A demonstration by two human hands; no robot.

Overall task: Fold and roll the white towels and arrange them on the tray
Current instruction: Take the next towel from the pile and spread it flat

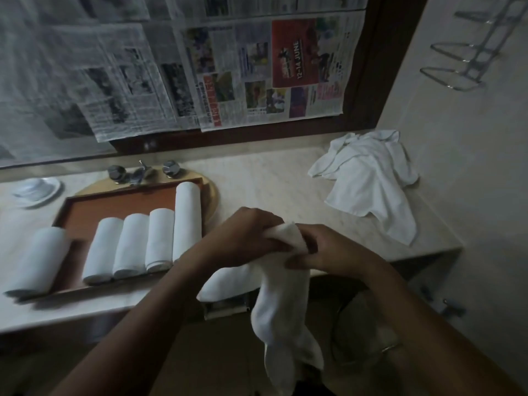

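My left hand (245, 234) and my right hand (323, 250) both grip the top end of a white towel (281, 304), which hangs down past the counter's front edge. Another folded white towel (225, 282) lies on the counter under my left wrist. Several rolled white towels (145, 244) lie side by side in the brown tray (85, 212). One more roll (40, 261) rests across the tray's left rim. A heap of loose white towels (368, 178) lies at the counter's right end.
The tray sits over a round basin with chrome taps (140, 172) behind it. A white soap dish (35, 190) stands at the left. Newspaper sheets (200, 67) cover the mirror behind. A chrome rack (468, 52) hangs on the right wall.
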